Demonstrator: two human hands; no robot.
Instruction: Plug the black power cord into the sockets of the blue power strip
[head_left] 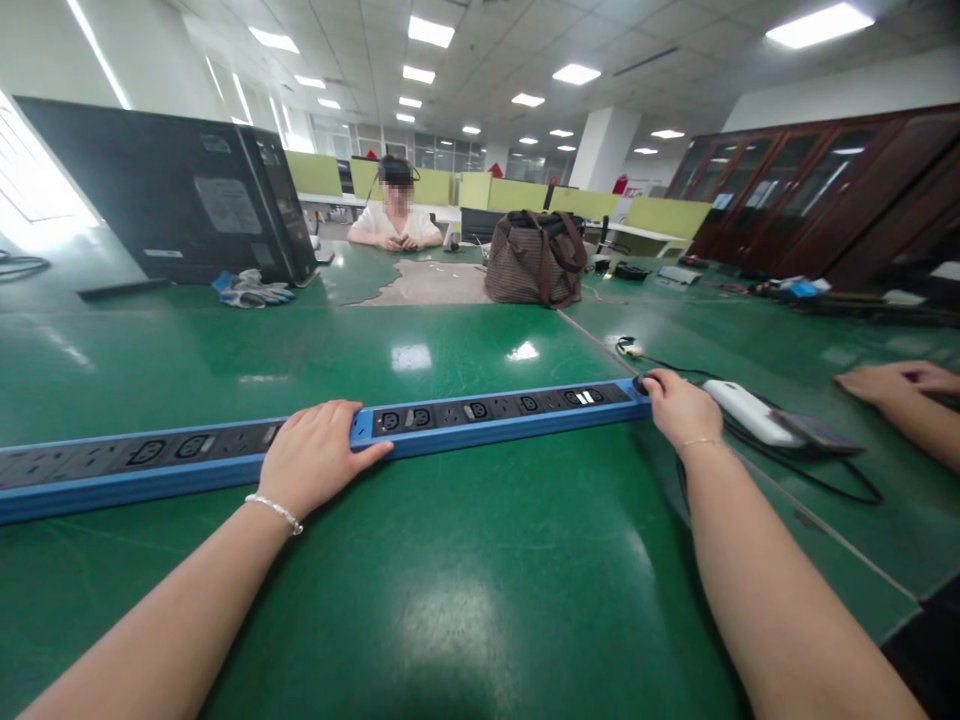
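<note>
A long blue power strip [502,408] with black socket panels lies across the green table, running out of view at the left. My left hand [319,450] grips it from above, fingers over the far side and thumb along the near side. At the strip's right end, my right hand [681,408] is closed round a black fitting [640,385] where the cable seems to come out. My fingers partly hide that fitting. Some dark cable shows beneath my right wrist.
A white adapter-like block [752,413], a phone-like flat thing [817,434] and a black cord [862,490] lie to the right, near another person's hands [892,382]. Farther back are a computer case [172,190], gloves [253,289], a brown bag [534,260] and a seated person [396,215].
</note>
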